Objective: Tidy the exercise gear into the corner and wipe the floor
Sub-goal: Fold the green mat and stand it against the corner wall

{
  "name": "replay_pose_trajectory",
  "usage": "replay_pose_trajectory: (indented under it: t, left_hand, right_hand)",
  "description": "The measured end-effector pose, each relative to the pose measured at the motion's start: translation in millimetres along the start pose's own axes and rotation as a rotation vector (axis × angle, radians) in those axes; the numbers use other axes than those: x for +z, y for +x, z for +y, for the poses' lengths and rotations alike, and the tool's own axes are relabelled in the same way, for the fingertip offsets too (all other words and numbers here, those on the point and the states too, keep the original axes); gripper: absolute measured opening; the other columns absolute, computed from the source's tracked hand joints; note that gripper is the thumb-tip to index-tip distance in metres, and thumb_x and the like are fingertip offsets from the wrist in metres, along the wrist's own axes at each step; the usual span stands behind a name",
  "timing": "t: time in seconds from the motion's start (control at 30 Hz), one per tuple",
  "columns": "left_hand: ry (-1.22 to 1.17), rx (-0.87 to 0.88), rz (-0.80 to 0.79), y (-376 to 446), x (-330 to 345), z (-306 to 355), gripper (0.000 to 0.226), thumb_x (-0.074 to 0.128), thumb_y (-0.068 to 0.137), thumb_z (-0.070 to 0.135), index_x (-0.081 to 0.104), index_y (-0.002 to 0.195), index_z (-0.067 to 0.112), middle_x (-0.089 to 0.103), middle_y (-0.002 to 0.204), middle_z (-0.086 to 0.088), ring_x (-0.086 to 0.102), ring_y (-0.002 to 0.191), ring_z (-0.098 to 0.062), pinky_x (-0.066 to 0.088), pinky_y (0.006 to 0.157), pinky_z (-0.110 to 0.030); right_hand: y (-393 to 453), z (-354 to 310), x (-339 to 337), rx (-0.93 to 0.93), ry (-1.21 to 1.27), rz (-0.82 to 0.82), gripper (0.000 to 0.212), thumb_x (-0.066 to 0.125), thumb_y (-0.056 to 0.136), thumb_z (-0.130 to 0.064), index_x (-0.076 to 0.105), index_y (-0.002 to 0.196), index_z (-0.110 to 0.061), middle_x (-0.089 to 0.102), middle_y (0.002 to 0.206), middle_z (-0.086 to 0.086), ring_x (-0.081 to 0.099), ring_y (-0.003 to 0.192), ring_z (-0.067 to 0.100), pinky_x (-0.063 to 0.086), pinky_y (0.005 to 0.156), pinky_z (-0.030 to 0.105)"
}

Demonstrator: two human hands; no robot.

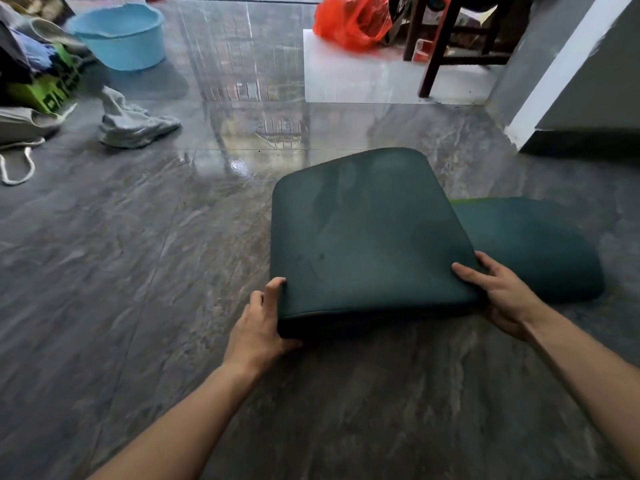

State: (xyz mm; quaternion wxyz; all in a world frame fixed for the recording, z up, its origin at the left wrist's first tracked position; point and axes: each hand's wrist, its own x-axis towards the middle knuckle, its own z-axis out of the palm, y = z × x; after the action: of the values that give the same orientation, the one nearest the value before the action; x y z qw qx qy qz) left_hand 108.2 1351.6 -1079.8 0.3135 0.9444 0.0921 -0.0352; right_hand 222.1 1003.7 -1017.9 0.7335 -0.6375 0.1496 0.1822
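Observation:
A dark green exercise mat (pixel 363 230) lies folded over on the grey marble floor (pixel 138 271), its lower layer sticking out to the right. My left hand (pixel 259 323) grips the near left corner of the folded top layer, thumb on top. My right hand (pixel 502 292) grips the near right corner, fingers over the edge. A crumpled grey cloth (pixel 133 124) lies on the floor at the far left, apart from both hands.
A light blue basin (pixel 121 36) stands at the back left beside a pile of bags and clothes (pixel 34 64). At the back are an orange plastic bag (pixel 349 22), dark wooden chair legs (pixel 436 46) and a white wall corner (pixel 554 74) at the right.

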Motion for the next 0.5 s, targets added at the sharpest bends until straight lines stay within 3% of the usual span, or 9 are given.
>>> replay_pose_trajectory:
  t: [0.1,0.23,0.33,0.43,0.5]
  left_hand:
    - [0.199,0.028,-0.055,3,-2,5,0.109,0.084,0.061,0.039,0.006,0.138,0.041,0.039,0.119,-0.003,0.052,0.105,-0.027,0.052,0.076,-0.044]
    - [0.400,0.021,-0.134,12,2,16,0.104,0.078,0.070,0.041,-0.001,0.138,0.041,0.029,0.131,-0.009,0.046,0.109,-0.028,0.051,0.074,-0.041]
    - [0.397,-0.016,-0.201,15,7,17,0.096,0.074,0.075,0.041,0.005,0.141,0.042,0.017,0.148,-0.017,0.050,0.114,-0.034,0.051,0.080,-0.046]
    - [0.336,-0.025,-0.168,13,7,11,0.083,0.066,0.082,0.027,0.011,0.141,0.046,0.033,0.142,-0.012,0.061,0.102,-0.035,0.053,0.078,-0.046]
    - [0.322,-0.046,-0.089,12,5,10,0.078,0.057,0.082,0.014,0.016,0.139,0.048,0.042,0.133,-0.007,0.064,0.093,-0.034,0.051,0.073,-0.043]
  right_hand:
    - [13,7,-3,0.027,0.019,0.086,0.032,0.067,0.084,-0.011,0.063,0.116,-0.014,0.072,0.106,0.003,0.072,0.082,0.015,0.060,0.063,0.029]
    - [23,35,-1,0.091,-0.209,0.388,0.065,0.082,0.070,-0.029,0.058,0.129,-0.013,0.066,0.118,0.006,0.063,0.102,0.023,0.053,0.094,0.042]
    - [27,48,5,0.153,-0.359,0.527,0.064,0.079,0.070,-0.046,0.061,0.126,-0.021,0.066,0.117,0.007,0.061,0.103,0.028,0.052,0.092,0.049]
    - [47,63,-18,0.045,-0.367,0.541,0.090,0.081,0.040,-0.064,0.065,0.118,-0.021,0.069,0.113,0.003,0.066,0.100,0.027,0.054,0.091,0.050]
    - [39,50,-5,-0.022,-0.373,0.539,0.087,0.083,0.048,-0.059,0.064,0.121,-0.016,0.068,0.117,0.003,0.065,0.105,0.024,0.050,0.098,0.045]
